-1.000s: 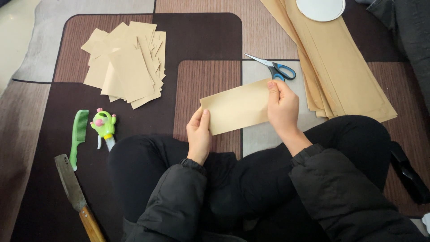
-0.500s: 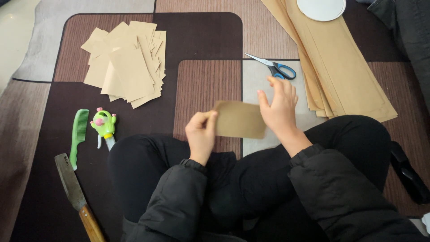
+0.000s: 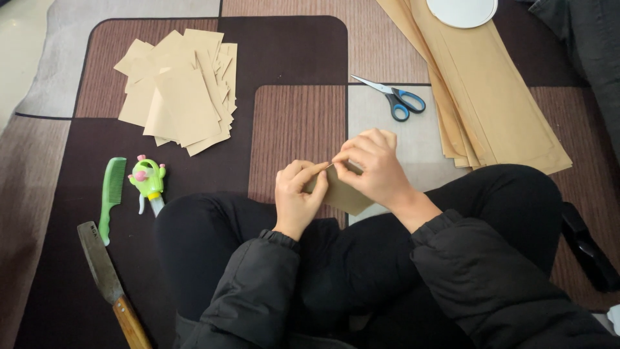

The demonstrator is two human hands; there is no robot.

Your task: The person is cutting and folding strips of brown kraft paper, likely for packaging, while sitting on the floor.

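While both hands pinch the folded brown paper piece (image 3: 342, 192), left hand (image 3: 297, 194) and right hand (image 3: 374, 168) are mid-fold; pressing the crease flat likely comes next

Matt brown paper sheet (image 3: 342, 192), woven ribbed cloth rug (image 3: 294, 123), glossy green plastic comb (image 3: 111, 194), wood-handled metal knife (image 3: 108, 281)
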